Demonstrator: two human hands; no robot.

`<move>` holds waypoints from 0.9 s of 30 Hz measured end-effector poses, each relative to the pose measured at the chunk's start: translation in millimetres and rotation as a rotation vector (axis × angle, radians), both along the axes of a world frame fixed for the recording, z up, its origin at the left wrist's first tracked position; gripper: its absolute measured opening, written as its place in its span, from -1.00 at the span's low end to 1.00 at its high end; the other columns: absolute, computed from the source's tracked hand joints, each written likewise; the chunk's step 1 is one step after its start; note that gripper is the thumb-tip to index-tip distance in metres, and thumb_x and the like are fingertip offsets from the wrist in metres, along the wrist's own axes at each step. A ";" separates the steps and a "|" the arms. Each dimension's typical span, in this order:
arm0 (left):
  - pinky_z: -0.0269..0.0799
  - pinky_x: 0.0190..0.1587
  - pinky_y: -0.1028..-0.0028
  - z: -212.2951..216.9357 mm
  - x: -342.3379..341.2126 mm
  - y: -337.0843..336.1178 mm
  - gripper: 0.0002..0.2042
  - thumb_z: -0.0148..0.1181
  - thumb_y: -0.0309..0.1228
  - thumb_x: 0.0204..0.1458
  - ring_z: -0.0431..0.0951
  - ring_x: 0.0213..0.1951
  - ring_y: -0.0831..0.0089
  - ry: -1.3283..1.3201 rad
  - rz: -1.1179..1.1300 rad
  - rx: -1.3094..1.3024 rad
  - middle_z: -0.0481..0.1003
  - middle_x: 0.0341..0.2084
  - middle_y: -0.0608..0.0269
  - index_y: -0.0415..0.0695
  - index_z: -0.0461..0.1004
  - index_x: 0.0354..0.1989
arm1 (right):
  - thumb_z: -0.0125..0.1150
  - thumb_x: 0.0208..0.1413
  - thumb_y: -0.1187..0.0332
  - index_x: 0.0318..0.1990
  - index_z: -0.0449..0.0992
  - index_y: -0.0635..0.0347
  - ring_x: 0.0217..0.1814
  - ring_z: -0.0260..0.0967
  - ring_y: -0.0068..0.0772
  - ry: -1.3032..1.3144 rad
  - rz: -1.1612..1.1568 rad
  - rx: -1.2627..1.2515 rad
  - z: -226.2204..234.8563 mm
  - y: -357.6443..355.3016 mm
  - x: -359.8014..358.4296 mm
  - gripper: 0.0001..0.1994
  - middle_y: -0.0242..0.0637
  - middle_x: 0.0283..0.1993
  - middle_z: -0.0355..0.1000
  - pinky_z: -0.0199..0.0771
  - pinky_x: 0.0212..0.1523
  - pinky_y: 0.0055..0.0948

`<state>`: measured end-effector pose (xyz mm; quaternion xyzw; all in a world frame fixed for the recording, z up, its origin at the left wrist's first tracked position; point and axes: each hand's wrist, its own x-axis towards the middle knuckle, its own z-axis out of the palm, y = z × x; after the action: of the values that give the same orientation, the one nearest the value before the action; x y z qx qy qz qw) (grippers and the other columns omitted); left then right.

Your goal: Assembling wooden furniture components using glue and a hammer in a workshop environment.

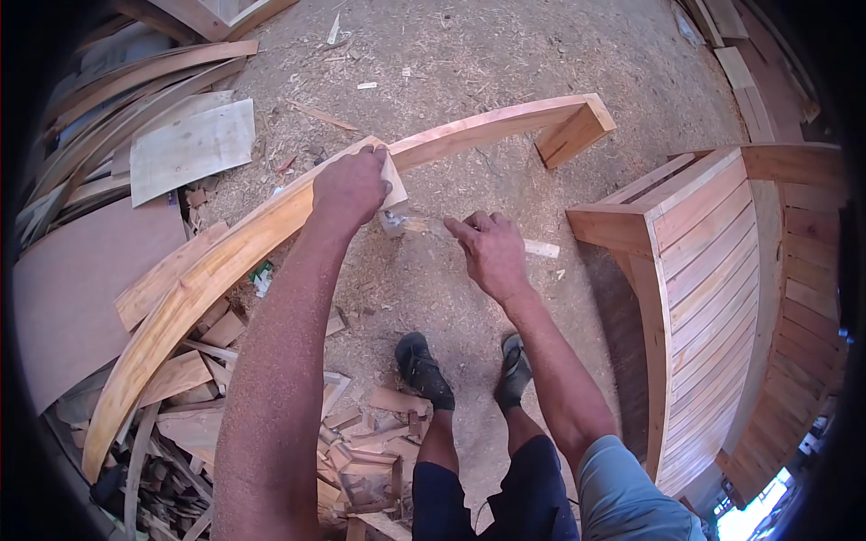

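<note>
My left hand [352, 187] is closed over the far end of a long, curved wooden beam [212, 270]. Beside the fingers, a pale squared wood end [394, 183] shows; whether it belongs to the beam I cannot tell. To the right, my right hand [494, 255] is closed with the thumb and forefinger together. A pale flat stick [541, 248] sticks out past its right side, seemingly held in it. Between both hands is a small whitish, partly see-through thing [393, 222], too blurred to name.
Another curved wooden piece [487, 128] extends to the far right. On the right stands a slatted wooden frame [708, 270]. Boards [194, 149] and a brown sheet [90, 288] lie at left. Offcuts [370, 451] are heaped near my feet, and shavings cover the floor [433, 54].
</note>
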<state>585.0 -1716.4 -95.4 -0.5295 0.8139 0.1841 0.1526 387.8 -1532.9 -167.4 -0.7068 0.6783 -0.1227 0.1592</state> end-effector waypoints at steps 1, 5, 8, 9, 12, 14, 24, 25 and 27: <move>0.59 0.14 0.00 -0.8 1.0 0.7 -0.54 0.32 -0.23 0.20 0.69 0.07 -0.01 0.009 0.002 -0.004 0.64 0.12 0.14 0.02 0.53 0.28 | 0.21 0.21 0.45 0.19 0.70 -0.17 -0.01 0.51 -0.20 -0.002 0.003 0.001 5.5 -1.6 -2.5 -0.58 -0.39 -0.08 0.60 0.48 -0.02 -0.17; 0.59 0.14 0.01 0.7 0.9 1.3 -0.52 0.32 -0.23 0.20 0.69 0.08 -0.01 -0.018 0.012 0.022 0.63 0.14 0.15 0.01 0.51 0.31 | 0.26 0.25 0.40 0.20 0.71 -0.16 -0.03 0.50 -0.18 -0.036 0.024 -0.003 37.4 -8.2 -12.3 -0.62 -0.37 -0.06 0.61 0.51 0.00 -0.15; 0.59 0.13 0.01 1.5 -0.6 1.3 -0.51 0.32 -0.23 0.20 0.69 0.08 -0.01 -0.015 0.002 0.012 0.63 0.14 0.14 -0.01 0.51 0.31 | 0.30 0.30 0.34 0.20 0.71 -0.14 -0.09 0.50 -0.15 -0.038 0.033 0.001 43.4 -7.2 -15.1 -0.66 -0.35 -0.08 0.61 0.53 -0.03 -0.15; 0.59 0.13 0.00 2.6 -1.9 1.4 -0.51 0.32 -0.23 0.20 0.69 0.07 -0.01 -0.012 0.003 0.008 0.63 0.14 0.13 -0.02 0.51 0.31 | 0.30 0.31 0.34 0.20 0.71 -0.12 -0.10 0.50 -0.15 -0.030 0.036 0.025 45.4 -5.3 -15.1 -0.67 -0.33 -0.08 0.61 0.55 -0.05 -0.16; 0.60 0.12 -0.01 6.4 -2.1 2.8 -0.49 0.32 -0.23 0.19 0.69 0.06 -0.02 -0.015 -0.002 0.004 0.64 0.12 0.11 -0.03 0.49 0.33 | 0.28 0.33 0.33 0.20 0.70 -0.09 -0.14 0.50 -0.14 -0.104 -0.066 0.145 27.0 11.9 9.2 -0.68 -0.28 -0.11 0.59 0.57 -0.10 -0.17; 0.60 0.11 -0.02 7.5 -5.4 2.3 -0.47 0.32 -0.23 0.19 0.69 0.06 -0.03 -0.022 -0.007 0.009 0.64 0.10 0.10 -0.03 0.47 0.34 | 0.27 0.35 0.34 0.23 0.68 -0.04 -0.14 0.51 -0.07 -0.158 -0.125 0.123 21.7 32.3 29.1 -0.66 -0.20 -0.14 0.57 0.58 -0.12 -0.15; 0.60 0.17 0.02 1.8 -5.5 2.8 -0.44 0.29 -0.24 0.24 0.66 0.12 -0.01 -0.068 -0.042 0.024 0.55 0.27 0.16 -0.04 0.41 0.42 | 0.29 0.30 0.40 0.30 0.61 0.05 -0.02 0.54 0.04 -0.475 -0.481 0.155 14.5 69.1 83.4 -0.58 -0.10 -0.11 0.54 0.55 0.03 -0.07; 0.61 0.12 -0.04 -2.9 -0.5 3.5 -0.48 0.28 -0.22 0.21 0.69 0.05 -0.09 -0.007 -0.047 -0.025 0.59 0.19 0.10 -0.07 0.44 0.35 | 0.29 0.30 0.40 0.30 0.61 0.06 -0.02 0.55 0.04 -0.480 -0.492 0.156 15.3 70.6 84.4 -0.58 -0.09 -0.11 0.54 0.55 0.03 -0.07; 0.61 0.12 -0.04 -1.5 -1.4 3.0 -0.46 0.28 -0.22 0.22 0.69 0.04 -0.09 -0.021 -0.053 -0.007 0.59 0.20 0.10 -0.08 0.43 0.37 | 0.28 0.30 0.40 0.31 0.61 0.06 -0.02 0.55 0.04 -0.487 -0.506 0.165 18.7 66.5 84.3 -0.58 -0.09 -0.12 0.54 0.55 0.02 -0.07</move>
<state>583.6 -1713.3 -96.9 -0.5104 0.8266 0.1713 0.1641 472.1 -1466.4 -148.7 -0.4514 0.7815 -0.2678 0.3372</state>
